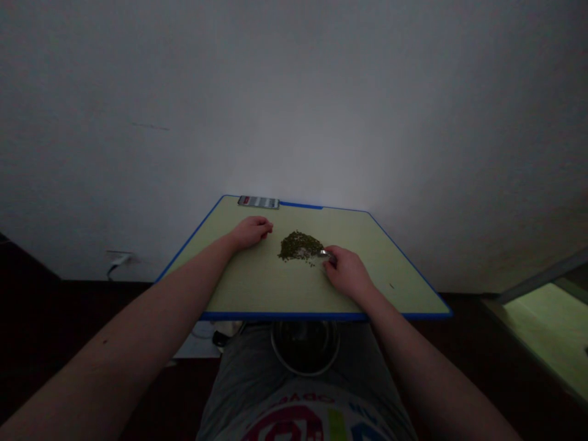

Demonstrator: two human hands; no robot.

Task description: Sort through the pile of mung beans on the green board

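Observation:
A loose pile of small dark-green grains [296, 245] lies in the middle of the pale table [271, 294], with a few scattered at its near edge. At the pile's right side, my right hand [350, 271] is closed around a short shiny metal tool that looks like a spoon [327, 253]; its tip touches or nearly touches the grains, and the handle is hidden in the fingers. My left hand [252, 231] rests on the table left of the pile, fingers curled in, apart from the grains. Whether anything small is inside it cannot be seen.
A phone [258, 202] lies at the table's far left edge, near the wall [294, 110]. Below the near blue edge, a metal bowl [305, 371] sits on my lap. One small dark bit [392, 286] lies on the right of the tabletop.

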